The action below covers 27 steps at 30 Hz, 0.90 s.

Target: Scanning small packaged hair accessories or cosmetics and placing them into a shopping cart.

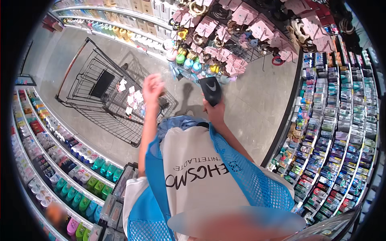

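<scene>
My right hand (pixel 215 110) grips a black handheld scanner (pixel 210 90) with a pale curved mark on its top. In front of it stands a rack of hair accessories, its hair ties on pink cards (pixel 238 64) hanging in rows. My left hand (pixel 153 87) is raised beside the shopping cart, blurred, its fingers partly curled; whether it holds anything cannot be made out. The wire shopping cart (pixel 120 126) is at my left. Inside it lie several small carded items (pixel 134 98) with white and pink backings.
Shelves of bottles (pixel 87 186) run along the left, and more bottle shelves (pixel 138 25) stand ahead. On the right, a long shelf unit (pixel 328 132) carries rows of small packaged goods. Grey floor (pixel 250 114) shows between the rack and the right shelves.
</scene>
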### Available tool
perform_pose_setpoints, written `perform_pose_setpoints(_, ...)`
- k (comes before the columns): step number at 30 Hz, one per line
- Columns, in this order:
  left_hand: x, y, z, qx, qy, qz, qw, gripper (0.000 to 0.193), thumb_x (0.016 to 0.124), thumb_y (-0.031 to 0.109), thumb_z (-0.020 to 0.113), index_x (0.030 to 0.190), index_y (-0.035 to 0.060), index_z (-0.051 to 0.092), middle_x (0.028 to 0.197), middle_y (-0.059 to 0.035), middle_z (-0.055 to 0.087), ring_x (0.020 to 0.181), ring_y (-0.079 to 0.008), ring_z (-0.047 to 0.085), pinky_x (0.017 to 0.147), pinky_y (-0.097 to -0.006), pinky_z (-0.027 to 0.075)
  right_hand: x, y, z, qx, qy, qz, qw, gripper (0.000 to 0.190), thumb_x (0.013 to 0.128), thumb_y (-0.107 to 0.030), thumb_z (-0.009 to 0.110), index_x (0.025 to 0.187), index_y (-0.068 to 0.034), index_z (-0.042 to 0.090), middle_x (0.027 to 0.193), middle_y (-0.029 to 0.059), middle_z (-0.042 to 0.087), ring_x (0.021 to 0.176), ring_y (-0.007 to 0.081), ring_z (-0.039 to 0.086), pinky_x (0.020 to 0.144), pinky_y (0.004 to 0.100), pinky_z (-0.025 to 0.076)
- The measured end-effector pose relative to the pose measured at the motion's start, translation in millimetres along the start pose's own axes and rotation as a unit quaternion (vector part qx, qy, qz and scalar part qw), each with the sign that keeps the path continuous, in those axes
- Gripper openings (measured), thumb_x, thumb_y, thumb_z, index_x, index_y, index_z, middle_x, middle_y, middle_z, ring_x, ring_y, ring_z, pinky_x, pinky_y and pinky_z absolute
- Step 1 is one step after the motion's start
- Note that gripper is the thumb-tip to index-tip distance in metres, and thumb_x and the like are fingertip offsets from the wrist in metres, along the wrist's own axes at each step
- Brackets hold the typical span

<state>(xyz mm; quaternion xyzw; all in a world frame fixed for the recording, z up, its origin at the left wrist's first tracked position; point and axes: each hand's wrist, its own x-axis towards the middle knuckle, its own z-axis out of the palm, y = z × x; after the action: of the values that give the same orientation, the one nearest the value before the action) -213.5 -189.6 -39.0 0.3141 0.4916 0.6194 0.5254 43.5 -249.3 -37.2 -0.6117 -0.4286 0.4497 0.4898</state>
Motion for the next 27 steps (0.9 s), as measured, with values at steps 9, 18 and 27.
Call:
perform_pose_setpoints(9,56,14,200,0.231,-0.043,0.291,0.927,0.057,0.079,0.024,0.086,0.124,0.0001,0.062,0.103,-0.0114,0.071,0.088,-0.0168,0.067,0.076,-0.0306,0.054,-18,2,-42,-0.022,0.073,0.006,0.997,0.042,0.089,-0.003,0.069,0.127,-0.001,0.05,0.1,0.0089,0.075,0.053,0.0097,0.057,0.048,0.0263,0.048)
perform_pose_setpoints(18,54,-8,210,-0.064,-0.151,0.128,0.978,0.048,0.094,0.028,0.07,0.13,-0.0011,0.058,0.107,-0.0056,0.069,0.09,-0.0157,0.066,0.08,-0.0335,0.054,-24,5,-57,-0.008,0.121,0.008,0.993,0.034,0.089,-0.005,0.071,0.12,-0.001,0.056,0.094,0.006,0.074,0.051,0.0089,0.056,0.047,0.0261,0.047)
perform_pose_setpoints(27,38,14,193,-0.521,-0.19,-0.236,0.798,0.064,0.097,0.053,0.052,0.134,0.0009,0.056,0.105,-0.0083,0.065,0.085,-0.0216,0.057,0.08,-0.0429,0.045,-23,15,-57,-0.024,0.119,0.019,0.992,0.043,0.086,-0.01,0.076,0.122,0.0,0.055,0.084,0.0055,0.071,0.052,0.0103,0.059,0.047,0.0268,0.048)
